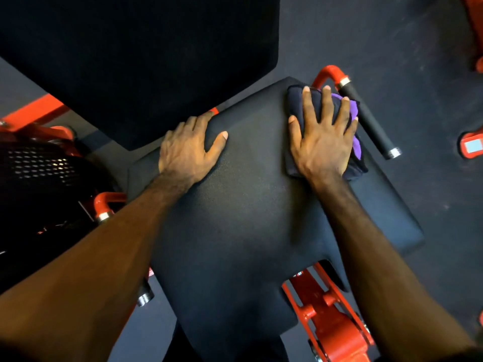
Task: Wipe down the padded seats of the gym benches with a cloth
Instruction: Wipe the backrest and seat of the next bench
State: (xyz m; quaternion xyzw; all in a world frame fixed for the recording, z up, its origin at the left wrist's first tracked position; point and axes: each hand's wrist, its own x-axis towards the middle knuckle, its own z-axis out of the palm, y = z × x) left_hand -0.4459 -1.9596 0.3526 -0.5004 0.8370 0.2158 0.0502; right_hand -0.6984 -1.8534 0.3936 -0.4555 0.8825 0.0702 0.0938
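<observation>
cloth (324, 131) folded, flat at the far right corner of the bench (235, 205) seat pad | risk: it could slide off the edge beside the black handle (368, 121) | right hand (322, 142) fingers spread, pressing it down | left hand (188, 150) relaxed, bracing on pad

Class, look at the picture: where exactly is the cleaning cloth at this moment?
In the head view, the folded dark cloth lies on the far right corner of the padded seat, pressed flat under the right hand, just beside the black handle grip.
</observation>
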